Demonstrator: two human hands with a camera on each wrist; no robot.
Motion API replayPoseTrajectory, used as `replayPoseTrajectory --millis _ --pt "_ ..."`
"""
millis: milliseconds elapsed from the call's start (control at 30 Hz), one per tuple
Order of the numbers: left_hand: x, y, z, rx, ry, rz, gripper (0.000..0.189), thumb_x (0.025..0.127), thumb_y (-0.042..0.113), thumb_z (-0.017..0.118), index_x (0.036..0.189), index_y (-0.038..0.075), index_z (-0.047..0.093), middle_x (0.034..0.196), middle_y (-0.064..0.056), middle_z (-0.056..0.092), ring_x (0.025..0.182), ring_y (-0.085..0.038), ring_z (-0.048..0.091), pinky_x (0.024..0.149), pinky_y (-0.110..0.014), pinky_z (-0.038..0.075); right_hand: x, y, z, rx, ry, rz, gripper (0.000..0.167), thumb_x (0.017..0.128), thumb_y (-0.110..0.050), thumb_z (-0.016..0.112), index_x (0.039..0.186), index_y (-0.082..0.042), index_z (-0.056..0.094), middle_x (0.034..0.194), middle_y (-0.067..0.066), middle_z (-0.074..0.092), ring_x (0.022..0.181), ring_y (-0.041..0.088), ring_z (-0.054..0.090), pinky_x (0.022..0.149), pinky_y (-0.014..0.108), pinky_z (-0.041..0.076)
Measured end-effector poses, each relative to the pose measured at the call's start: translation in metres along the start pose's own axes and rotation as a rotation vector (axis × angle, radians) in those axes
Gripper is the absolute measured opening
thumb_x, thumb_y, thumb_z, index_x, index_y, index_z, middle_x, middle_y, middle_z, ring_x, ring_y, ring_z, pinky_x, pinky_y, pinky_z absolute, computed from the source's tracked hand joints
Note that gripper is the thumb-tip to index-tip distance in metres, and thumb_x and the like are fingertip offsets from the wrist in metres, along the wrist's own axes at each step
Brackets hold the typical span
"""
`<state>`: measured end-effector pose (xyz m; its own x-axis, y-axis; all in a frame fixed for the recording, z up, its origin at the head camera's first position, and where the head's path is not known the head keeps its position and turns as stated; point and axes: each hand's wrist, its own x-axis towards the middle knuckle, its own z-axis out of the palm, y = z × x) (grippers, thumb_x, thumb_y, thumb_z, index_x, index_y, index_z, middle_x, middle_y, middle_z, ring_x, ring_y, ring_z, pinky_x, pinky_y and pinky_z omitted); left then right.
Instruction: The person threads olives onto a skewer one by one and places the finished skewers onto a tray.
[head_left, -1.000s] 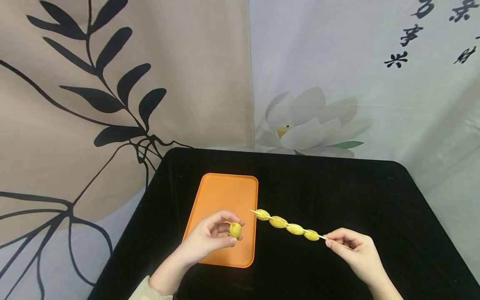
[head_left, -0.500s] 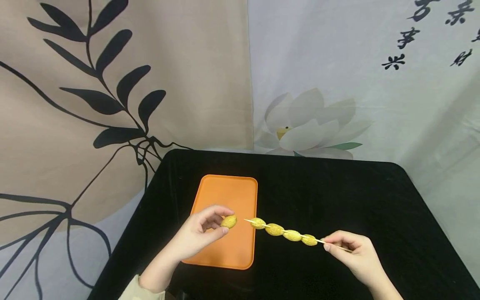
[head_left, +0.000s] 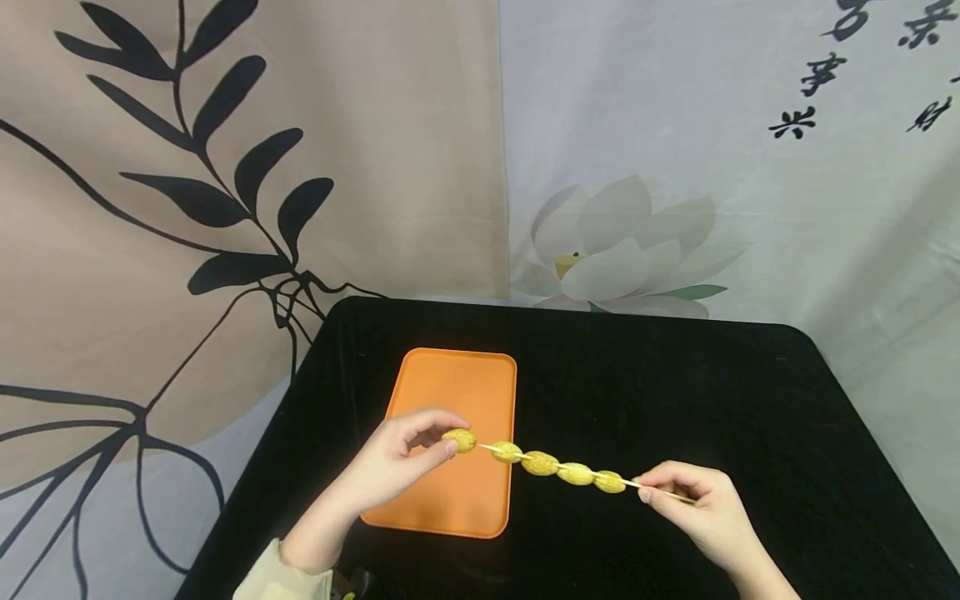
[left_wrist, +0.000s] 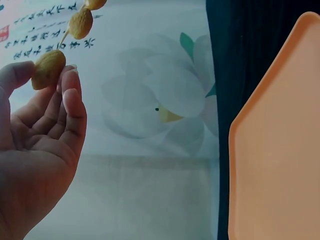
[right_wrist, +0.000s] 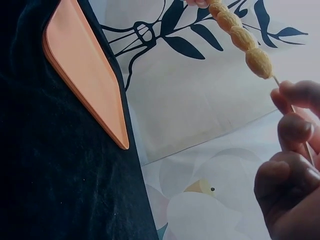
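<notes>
In the head view my left hand (head_left: 408, 454) pinches a yellow oval piece (head_left: 459, 440) between thumb and fingertips, over the orange tray. It is wrinkled and looks like a small fruit, as the left wrist view also shows. My right hand (head_left: 693, 500) pinches a thin pale skewer (head_left: 632, 483) near its blunt end. Several matching yellow pieces (head_left: 539, 463) are threaded along the skewer in a row. Its bare pointed tip reaches left, right at the end of the held piece. In the right wrist view the fingers (right_wrist: 295, 127) curl round the stick below the lowest piece.
The orange rectangular tray (head_left: 455, 387) lies on the left half of the black-covered table (head_left: 660, 375). Behind the table hangs a printed cloth backdrop (head_left: 420, 150) with leaves, a lotus and writing. A pale sleeve (head_left: 288, 573) covers my left forearm.
The loose yellow piece has been turned in my left hand to lie lengthwise toward the skewer. My right hand has brought the skewer left and lower, so its tip meets the piece's end.
</notes>
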<state>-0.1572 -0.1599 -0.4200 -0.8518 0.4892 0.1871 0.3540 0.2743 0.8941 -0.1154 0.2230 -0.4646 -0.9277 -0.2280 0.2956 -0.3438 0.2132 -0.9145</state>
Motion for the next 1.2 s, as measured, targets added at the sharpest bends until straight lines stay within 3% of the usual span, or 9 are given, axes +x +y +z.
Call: replayPoseTrajectory --millis 200,367,467,733,800,967,1100,1200 --pt "0.003 -0.002 0.001 -0.034 0.001 -0.030 0.019 0.099 0.016 0.056 0.114 0.010 0.065 0.094 -0.001 0.067 0.080 -0.019 0.065 0.072 -0.033 0.055 0.001 0.000 0.003 -0.032 0.009 0.021 0.025 0.080 0.013 0.068 0.086 -0.011 0.072 0.074 -0.003 0.065 0.053 0.007 0.050 0.041 0.029 0.040" --pt "0.004 -0.004 0.005 -0.081 0.011 -0.065 0.016 0.100 0.014 0.055 0.108 0.006 0.066 0.086 -0.004 0.066 0.073 -0.021 0.064 0.067 -0.034 0.055 0.001 0.002 0.006 -0.024 0.017 -0.048 0.031 0.077 0.018 0.068 0.087 -0.011 0.073 0.075 -0.002 0.066 0.053 0.007 0.050 0.040 0.028 0.038" --pt "0.005 -0.005 0.007 -0.096 0.031 -0.108 0.017 0.099 0.016 0.056 0.105 0.004 0.067 0.083 -0.005 0.066 0.068 -0.020 0.063 0.064 -0.032 0.055 0.002 0.003 0.008 -0.032 0.016 -0.097 0.033 0.076 0.019 0.068 0.088 -0.011 0.073 0.075 -0.001 0.065 0.051 0.007 0.047 0.038 0.027 0.036" --pt "0.009 -0.007 0.014 -0.184 0.114 -0.234 0.032 0.101 0.026 0.053 0.090 -0.001 0.066 0.072 -0.010 0.064 0.058 -0.016 0.059 0.053 -0.027 0.053 -0.001 -0.002 0.017 -0.119 0.055 -0.091 0.031 0.076 0.013 0.073 0.088 -0.016 0.072 0.071 -0.006 0.061 0.049 0.004 0.043 0.038 0.021 0.036" --pt "0.010 -0.006 0.016 -0.224 0.145 -0.259 0.034 0.101 0.027 0.054 0.089 -0.003 0.065 0.071 -0.011 0.063 0.057 -0.017 0.059 0.052 -0.027 0.052 -0.003 -0.002 0.020 -0.139 0.070 -0.138 0.034 0.074 0.016 0.074 0.089 -0.015 0.072 0.072 -0.005 0.061 0.050 0.003 0.045 0.039 0.020 0.036" --pt "0.011 -0.006 0.019 -0.305 0.216 -0.328 0.032 0.099 0.028 0.057 0.094 -0.004 0.061 0.069 -0.013 0.060 0.054 -0.017 0.057 0.050 -0.025 0.051 -0.005 0.003 0.031 -0.178 0.119 -0.361 0.040 0.067 0.020 0.075 0.094 -0.010 0.073 0.073 -0.004 0.061 0.056 -0.001 0.046 0.042 0.013 0.036" --pt "0.012 -0.007 0.020 -0.332 0.248 -0.355 0.032 0.099 0.029 0.057 0.095 -0.003 0.058 0.067 -0.012 0.059 0.051 -0.017 0.056 0.048 -0.024 0.049 -0.002 -0.002 0.039 -0.221 0.166 -0.518 0.007 0.084 -0.006 0.075 0.091 -0.007 0.073 0.070 -0.007 0.058 0.057 -0.004 0.043 0.044 0.009 0.033" --pt "0.012 -0.009 0.020 -0.344 0.240 -0.359 0.032 0.098 0.028 0.058 0.094 -0.003 0.057 0.065 -0.011 0.058 0.049 -0.016 0.054 0.046 -0.023 0.048 0.000 -0.006 0.043 -0.240 0.191 -0.593 0.017 0.092 -0.022 0.068 0.089 -0.007 0.074 0.067 -0.007 0.057 0.057 -0.004 0.042 0.046 0.009 0.032"
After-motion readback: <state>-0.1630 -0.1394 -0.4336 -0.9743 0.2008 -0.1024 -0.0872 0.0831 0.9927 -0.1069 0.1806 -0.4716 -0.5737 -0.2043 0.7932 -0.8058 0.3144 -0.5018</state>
